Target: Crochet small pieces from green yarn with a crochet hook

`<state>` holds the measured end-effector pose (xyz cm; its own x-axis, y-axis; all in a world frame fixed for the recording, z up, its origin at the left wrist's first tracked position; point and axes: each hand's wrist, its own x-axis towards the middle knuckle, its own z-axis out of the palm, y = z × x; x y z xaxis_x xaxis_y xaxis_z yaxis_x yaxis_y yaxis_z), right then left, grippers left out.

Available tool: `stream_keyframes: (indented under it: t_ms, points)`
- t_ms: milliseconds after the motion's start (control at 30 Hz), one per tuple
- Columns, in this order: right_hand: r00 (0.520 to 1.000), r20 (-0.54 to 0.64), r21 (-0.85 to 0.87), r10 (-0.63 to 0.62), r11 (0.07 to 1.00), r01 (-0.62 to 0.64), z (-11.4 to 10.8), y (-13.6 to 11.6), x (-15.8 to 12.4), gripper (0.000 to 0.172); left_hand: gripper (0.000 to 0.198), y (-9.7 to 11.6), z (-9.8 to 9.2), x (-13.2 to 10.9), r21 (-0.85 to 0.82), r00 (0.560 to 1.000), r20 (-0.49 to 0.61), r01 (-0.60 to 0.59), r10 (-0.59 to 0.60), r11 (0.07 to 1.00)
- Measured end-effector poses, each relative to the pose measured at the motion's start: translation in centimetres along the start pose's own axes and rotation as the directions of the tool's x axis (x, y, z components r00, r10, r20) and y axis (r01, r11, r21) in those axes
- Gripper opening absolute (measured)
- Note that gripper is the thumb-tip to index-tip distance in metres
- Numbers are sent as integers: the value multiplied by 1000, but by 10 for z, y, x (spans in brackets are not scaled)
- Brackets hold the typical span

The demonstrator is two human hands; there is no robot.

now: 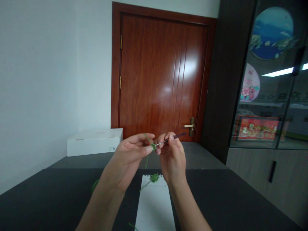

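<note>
My right hand (172, 157) pinches a crochet hook (173, 137) with a dark handle, and its thin metal shaft points left into green yarn (153, 147). My left hand (131, 154) holds that yarn between thumb and fingers, with a strand running up over the forefinger and another hanging below. Under the hands, a small green crocheted piece (154, 178) lies on the top of a white spiral notepad (154, 205). A green yarn clump (95, 185) shows at the left forearm, partly hidden behind it.
The dark tabletop (60, 195) runs under my arms, with a raised dark ledge behind it. A white box (93, 142) sits on the ledge at the left. A red-brown wooden door (158, 70) stands ahead, and a glass-fronted cabinet (264, 96) stands to the right.
</note>
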<state>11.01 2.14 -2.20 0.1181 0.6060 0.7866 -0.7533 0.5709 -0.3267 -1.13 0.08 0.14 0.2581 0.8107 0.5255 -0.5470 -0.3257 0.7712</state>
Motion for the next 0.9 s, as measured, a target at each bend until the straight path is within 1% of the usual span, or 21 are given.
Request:
stream_keyframes:
  t_ms: [67,133,200,267,333,467,567,667,733,800,867,900]
  points:
    - [1000,-2,-56,-12,998,11,0,1,0,19,29,-1,1,-1,118,994,-75,-71,80,990]
    - [994,4,-170,-109,979,108,0,2,0,12,31,-1,4,-2,195,983,-133,-102,130,975]
    - [974,31,-291,-225,930,224,-1,3,-1,6,32,-1,7,-2,220,976,-160,-112,149,969]
    - [957,39,-361,-287,889,281,-3,4,-1,4,34,-1,9,-3,225,971,-178,-116,158,967]
    - [959,6,-363,-283,893,265,-5,5,-2,5,36,-1,9,-2,229,967,-188,-126,171,965]
    - [979,-50,-268,-199,947,179,-8,6,-1,12,37,0,8,-2,213,969,-195,-111,154,971]
    - [985,-35,-214,-170,964,159,-9,5,1,14,38,1,9,-3,185,971,-204,-85,123,979]
    - [979,25,-218,-200,955,201,-12,3,3,11,38,2,11,-3,178,970,-209,-84,121,980]
    - [964,73,-270,-256,925,266,-13,2,4,8,38,3,10,-3,186,968,-217,-87,128,979]
    - [939,112,-359,-325,868,343,-14,-2,4,6,38,2,10,-2,205,964,-225,-95,141,974]
    - [902,165,-465,-399,775,428,-14,-6,3,4,38,1,9,-2,231,960,-226,-113,167,966]
    - [876,215,-517,-432,710,478,-14,-9,3,5,37,0,8,-2,244,958,-223,-126,182,962]
